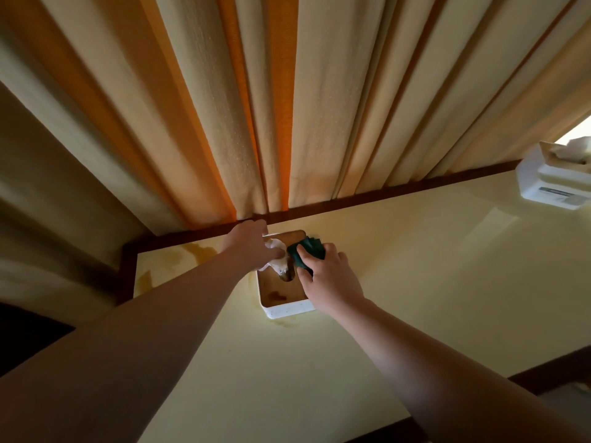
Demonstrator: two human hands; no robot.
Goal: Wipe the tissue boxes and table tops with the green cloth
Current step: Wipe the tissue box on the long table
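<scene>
A white tissue box (281, 310) with a brown wooden lid stands on the pale yellow table top (415, 266), near its far left corner. White tissue (275, 255) sticks up from the lid's slot. My left hand (248, 243) rests on the box's far left side, touching the tissue. My right hand (329, 279) presses a folded green cloth (308, 251) onto the lid's right part. A dark stain marks the near part of the lid. A second white tissue box (550, 180) stands at the far right of the table.
Cream and orange curtains (271, 107) hang right behind the table's dark brown rim (383, 195). Yellowish stains (198, 251) mark the table's far left corner and the spot in front of the near box. The table's near edge runs at lower right.
</scene>
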